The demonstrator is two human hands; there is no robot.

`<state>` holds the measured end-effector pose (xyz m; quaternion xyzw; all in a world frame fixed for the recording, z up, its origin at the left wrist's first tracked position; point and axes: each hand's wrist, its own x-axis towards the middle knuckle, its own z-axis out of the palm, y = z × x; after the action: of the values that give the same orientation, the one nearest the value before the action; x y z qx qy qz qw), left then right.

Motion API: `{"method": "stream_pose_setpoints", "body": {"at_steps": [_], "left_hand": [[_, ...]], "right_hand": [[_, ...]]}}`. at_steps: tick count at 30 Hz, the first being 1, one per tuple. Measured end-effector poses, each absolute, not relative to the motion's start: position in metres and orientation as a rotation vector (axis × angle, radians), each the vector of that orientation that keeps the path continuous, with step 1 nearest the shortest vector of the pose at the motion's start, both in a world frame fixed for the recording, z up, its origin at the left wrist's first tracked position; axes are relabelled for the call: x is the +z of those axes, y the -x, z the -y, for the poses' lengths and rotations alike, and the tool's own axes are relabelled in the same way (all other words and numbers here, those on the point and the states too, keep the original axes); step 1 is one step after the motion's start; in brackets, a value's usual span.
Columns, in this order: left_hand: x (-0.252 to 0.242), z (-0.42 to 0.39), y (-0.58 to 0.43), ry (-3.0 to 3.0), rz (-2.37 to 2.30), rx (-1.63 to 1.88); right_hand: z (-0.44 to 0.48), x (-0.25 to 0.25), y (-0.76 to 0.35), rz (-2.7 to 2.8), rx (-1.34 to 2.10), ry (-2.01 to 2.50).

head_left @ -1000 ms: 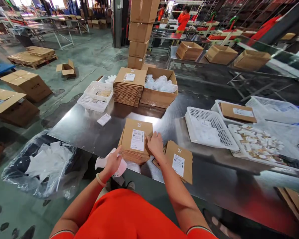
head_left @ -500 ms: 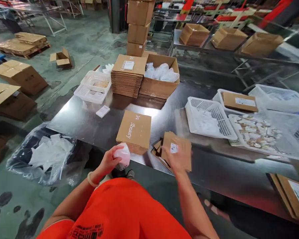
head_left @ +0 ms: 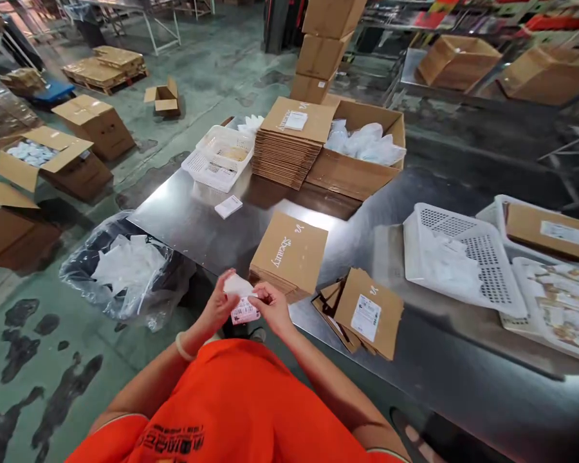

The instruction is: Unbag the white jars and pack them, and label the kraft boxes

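Note:
My left hand (head_left: 218,305) and my right hand (head_left: 270,306) meet just in front of the steel table's (head_left: 197,225) near edge. Both pinch a small strip of white labels (head_left: 242,302), one with printed lines hanging below. Right behind the hands lies a stack of flat brown cardboard mailers (head_left: 289,256) with "Beauty" printed on the top one. To its right is a looser pile of labelled mailers (head_left: 364,313), the top one bearing a white shipping label.
A tall stack of flat mailers (head_left: 292,141) and an open carton of white bags (head_left: 361,154) stand at the table's back. White perforated baskets (head_left: 219,156) (head_left: 458,257) sit left and right. A clear bag of label backing (head_left: 125,270) lies on the floor at left, beside cartons (head_left: 94,132).
My right hand put a labelled mailer on the right pile and came back to the label strip in my left hand. The front stack's top mailer now has no label.

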<state>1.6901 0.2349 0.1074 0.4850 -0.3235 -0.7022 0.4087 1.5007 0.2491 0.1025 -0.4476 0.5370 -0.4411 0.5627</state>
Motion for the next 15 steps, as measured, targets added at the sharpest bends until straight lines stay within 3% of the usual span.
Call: {"method": "stream_pose_setpoints", "body": {"at_steps": [5, 11, 15], "left_hand": [[0.108, -0.248, -1.676, -1.371, 1.096, -1.729], [0.109, -0.235, -1.657, -1.452, 1.192, -1.646], [0.103, -0.23, -1.646, -1.373, 1.17, -1.914]], "right_hand": [[-0.247, 0.108, -1.492, -1.299, -0.934, 1.133], [-0.272, 0.111, -1.481, -1.48, -1.084, 1.368], [-0.27, 0.122, -1.46, -1.602, -1.287, 1.475]]}}
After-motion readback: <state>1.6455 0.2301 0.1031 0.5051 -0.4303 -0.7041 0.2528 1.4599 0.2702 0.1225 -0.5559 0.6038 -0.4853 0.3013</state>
